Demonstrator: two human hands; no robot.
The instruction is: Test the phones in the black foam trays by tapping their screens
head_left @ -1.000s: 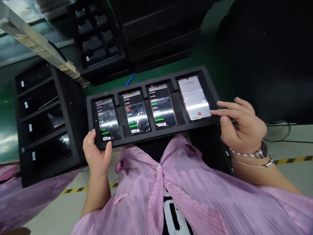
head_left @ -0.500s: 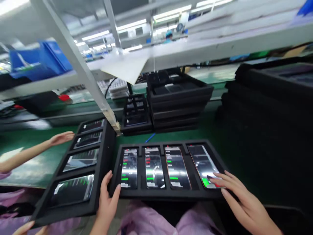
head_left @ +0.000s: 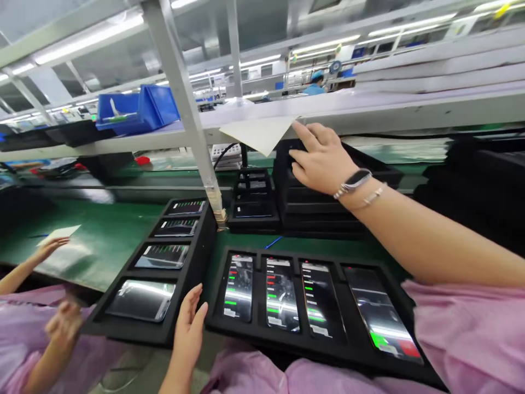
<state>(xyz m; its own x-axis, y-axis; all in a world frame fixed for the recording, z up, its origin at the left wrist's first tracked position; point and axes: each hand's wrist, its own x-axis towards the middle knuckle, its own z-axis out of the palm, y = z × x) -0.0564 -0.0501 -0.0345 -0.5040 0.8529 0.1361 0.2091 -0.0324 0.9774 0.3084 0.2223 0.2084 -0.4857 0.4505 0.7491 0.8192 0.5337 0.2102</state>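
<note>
My right hand (head_left: 322, 158) is raised to the shelf edge, its index fingertip at the right corner of a white sheet of paper (head_left: 260, 134). Its fingers are apart, and no firm hold on the sheet shows. Low in the middle, my left hand (head_left: 189, 323) rests by the left end of a black foam tray (head_left: 287, 342), thumb and fingers apart. In that tray lie smartphones (head_left: 283, 293) with lit screens of red and green marks; the rightmost phone (head_left: 383, 312) shows a green and a red block. My right sleeve covers the tray's right end.
A second black phone tray (head_left: 197, 268) stands at left. Stacked black trays (head_left: 311, 210) and a smaller tray (head_left: 254, 219) sit behind, with a blue pen (head_left: 273, 242) in front. A metal post (head_left: 186, 104) rises at centre left. A co-worker's hands (head_left: 53, 246) are at far left.
My right hand has left the rightmost phone and gone up to the paper on the shelf. My left hand stays by the tray. The view has turned left, and the co-worker's hands have left the left tray.
</note>
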